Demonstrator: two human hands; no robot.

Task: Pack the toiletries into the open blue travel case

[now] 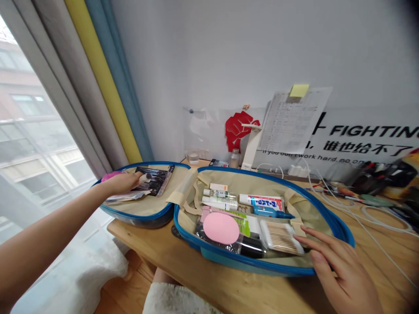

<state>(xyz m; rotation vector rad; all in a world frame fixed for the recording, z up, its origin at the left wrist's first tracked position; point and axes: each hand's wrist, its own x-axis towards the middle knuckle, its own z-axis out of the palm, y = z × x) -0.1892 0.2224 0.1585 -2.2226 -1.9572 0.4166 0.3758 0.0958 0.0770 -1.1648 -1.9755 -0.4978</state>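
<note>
A blue-rimmed case [340,226] with beige lining lies open on the wooden desk. My left hand [122,182] reaches into its left half [137,213] and pinches a small white bottle [146,178] over a clear pouch of dark brushes [157,179]. My right hand [340,270] rests open on the near rim of the right half, fingertips beside a clear box of cotton swabs [281,237]. That half also holds a pink oval puff [221,227], white tubes [219,202] and a toothpaste tube [262,201].
Cables [369,218] and pens lie on the desk [393,253] at right. A white lamp base [250,150], small jars and papers stand against the wall. A window and curtains [98,78] are at left; a white cushion [176,301] sits below the desk edge.
</note>
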